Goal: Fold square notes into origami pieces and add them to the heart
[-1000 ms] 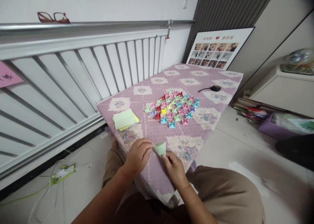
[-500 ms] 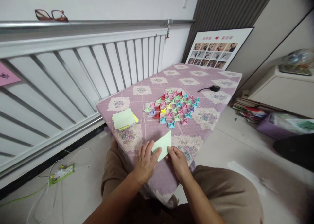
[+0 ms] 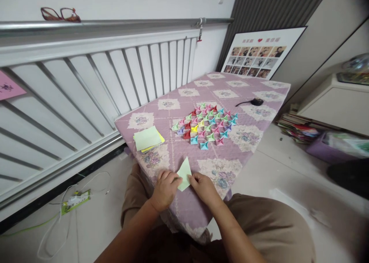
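A pale green sheet of paper [image 3: 184, 174] is held over the near corner of the table, one corner pointing away from me. My left hand [image 3: 165, 188] pinches its left edge between thumb and fingers. The right edge is pinched by my right hand [image 3: 202, 187]. Beyond them, several small folded paper pieces [image 3: 201, 128] in green, pink, red, yellow, blue and purple stand grouped in rows. To the left lies a stack of paper sheets [image 3: 148, 138], pale green on top with yellow beneath.
The patterned tablecloth [image 3: 178, 115] covers the table, with a black object and its cord [image 3: 256, 101] at the far right. A white radiator [image 3: 100, 86] runs along the left. A photo board [image 3: 256, 55] leans behind.
The green sheet has turned and looks narrower, and both hands have moved slightly left with it. The whole view has shifted a little.
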Available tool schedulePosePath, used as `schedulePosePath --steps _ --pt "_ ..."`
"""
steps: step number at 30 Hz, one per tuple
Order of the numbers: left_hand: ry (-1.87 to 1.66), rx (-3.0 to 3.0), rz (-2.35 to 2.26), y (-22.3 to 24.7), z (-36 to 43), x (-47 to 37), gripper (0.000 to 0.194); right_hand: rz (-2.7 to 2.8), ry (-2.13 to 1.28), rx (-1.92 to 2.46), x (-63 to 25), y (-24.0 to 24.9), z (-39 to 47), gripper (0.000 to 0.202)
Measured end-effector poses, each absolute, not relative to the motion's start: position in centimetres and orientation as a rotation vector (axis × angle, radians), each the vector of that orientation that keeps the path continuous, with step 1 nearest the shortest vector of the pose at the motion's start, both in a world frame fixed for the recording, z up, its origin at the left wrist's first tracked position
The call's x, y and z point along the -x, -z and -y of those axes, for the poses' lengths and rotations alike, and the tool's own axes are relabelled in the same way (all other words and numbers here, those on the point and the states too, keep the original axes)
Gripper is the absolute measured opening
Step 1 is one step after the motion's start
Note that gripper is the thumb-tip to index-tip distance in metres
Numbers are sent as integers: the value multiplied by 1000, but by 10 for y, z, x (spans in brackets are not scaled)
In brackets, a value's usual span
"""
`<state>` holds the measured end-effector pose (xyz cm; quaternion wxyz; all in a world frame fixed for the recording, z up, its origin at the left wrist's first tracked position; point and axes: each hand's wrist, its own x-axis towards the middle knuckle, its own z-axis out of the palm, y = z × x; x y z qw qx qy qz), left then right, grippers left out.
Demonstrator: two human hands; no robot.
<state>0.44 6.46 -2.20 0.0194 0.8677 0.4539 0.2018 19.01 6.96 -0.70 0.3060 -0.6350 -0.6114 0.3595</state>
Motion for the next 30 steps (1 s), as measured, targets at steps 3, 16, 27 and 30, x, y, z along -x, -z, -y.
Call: schedulePosePath --steps 3,16,27,30 --pt "-547 -2668 -1428 24 -65 -4 25 1730 -896 1749 -189 3 -69 34" --pt "-484 -2581 -1435 19 -67 -9 15 2024 -385 2234 -196 4 -67 27" --pt "-552 -2448 -1495 20 -64 -10 15 2133 -303 1425 -210 29 -64 24" --pt "-603 -2357 -1569 19 -61 -11 13 2147 -415 1417 -212 22 -63 25"
